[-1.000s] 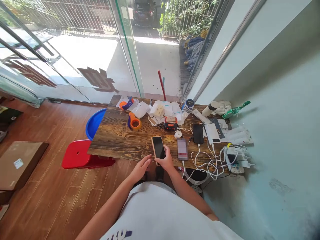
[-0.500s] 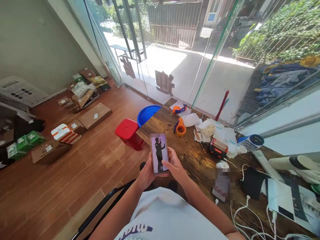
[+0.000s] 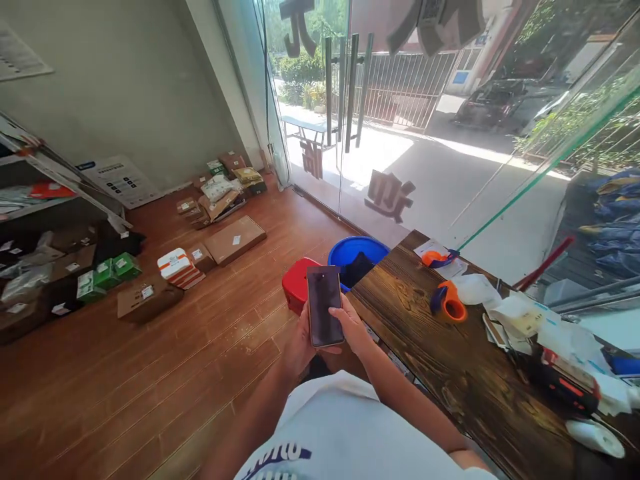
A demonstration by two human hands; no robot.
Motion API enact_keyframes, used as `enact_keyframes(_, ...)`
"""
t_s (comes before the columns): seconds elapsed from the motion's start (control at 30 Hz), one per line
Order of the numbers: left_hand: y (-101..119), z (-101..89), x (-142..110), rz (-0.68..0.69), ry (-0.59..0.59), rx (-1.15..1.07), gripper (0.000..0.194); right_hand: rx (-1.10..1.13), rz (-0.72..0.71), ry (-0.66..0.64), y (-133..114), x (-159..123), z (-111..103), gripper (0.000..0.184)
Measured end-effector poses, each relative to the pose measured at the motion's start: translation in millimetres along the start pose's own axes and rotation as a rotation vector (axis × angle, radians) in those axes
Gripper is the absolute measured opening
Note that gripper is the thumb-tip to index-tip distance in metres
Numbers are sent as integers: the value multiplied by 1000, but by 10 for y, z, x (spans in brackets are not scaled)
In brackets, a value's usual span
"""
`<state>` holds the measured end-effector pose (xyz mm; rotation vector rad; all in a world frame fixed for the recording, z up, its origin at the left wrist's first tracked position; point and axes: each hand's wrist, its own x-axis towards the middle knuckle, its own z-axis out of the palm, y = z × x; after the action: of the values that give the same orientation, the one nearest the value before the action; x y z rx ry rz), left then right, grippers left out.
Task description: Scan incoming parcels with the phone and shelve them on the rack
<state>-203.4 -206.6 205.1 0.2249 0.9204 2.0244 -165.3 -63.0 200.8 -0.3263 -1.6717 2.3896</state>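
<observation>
I hold a smartphone (image 3: 324, 305) with a dark screen upright in front of my chest, over the floor left of the wooden table (image 3: 425, 340). My left hand (image 3: 299, 343) grips its lower left edge from behind. My right hand (image 3: 353, 327) wraps the lower right edge, thumb on the glass. Both hands are closed on the phone.
An orange tape dispenser (image 3: 449, 303), papers (image 3: 520, 317) and a black-and-orange device (image 3: 570, 383) lie on the table. A red stool (image 3: 299, 283) and blue basin (image 3: 353, 252) stand beside it. Cardboard boxes (image 3: 235, 239) and parcels litter the wooden floor at left. Glass doors (image 3: 350, 93) are ahead.
My view has swung left, away from the table toward the doors and parcels. The phone was lifted off the table into both hands; its screen lit up, then went dark.
</observation>
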Motion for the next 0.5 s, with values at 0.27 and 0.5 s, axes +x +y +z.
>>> enact_keyframes(0.27, 943, -879, -309, 159, 147, -58, 65, -154, -37, -132, 411, 769, 1270, 45)
enact_keyframes(0.5, 1423, -1645, -732, 331, 285, -184, 63, -162, 124, -516, 693, 1294, 2191, 46)
